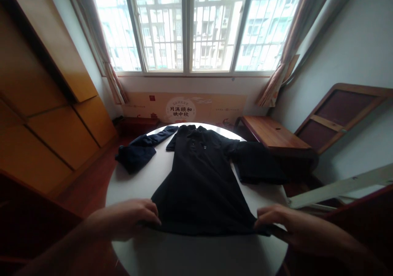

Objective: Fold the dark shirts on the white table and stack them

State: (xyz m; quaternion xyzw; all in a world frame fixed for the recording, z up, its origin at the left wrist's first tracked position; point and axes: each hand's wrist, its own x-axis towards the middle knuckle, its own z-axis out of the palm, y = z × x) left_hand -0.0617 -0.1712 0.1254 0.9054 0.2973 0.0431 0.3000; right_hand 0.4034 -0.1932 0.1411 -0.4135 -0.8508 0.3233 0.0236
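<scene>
Matt cloth shirt (202, 182), smooth glossy tabletop (132, 188), smooth wooden bench (272, 132) with a slight sheen.

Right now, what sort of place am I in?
Probably a room in a home: wooden cabinets on the left, curtains at a wide window, and a black shirt spread on a round white table.

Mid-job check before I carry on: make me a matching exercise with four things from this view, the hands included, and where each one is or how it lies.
Things:
1. left hand
2. right hand
3. black shirt
4. navy garment

Places and states:
A. spread out, collar end toward the window
B. gripping the right end of the hem
C. lying on the left side of the white table
D. gripping the left end of the hem

Pairs: 1-D, 2-B, 3-A, 4-C
</scene>
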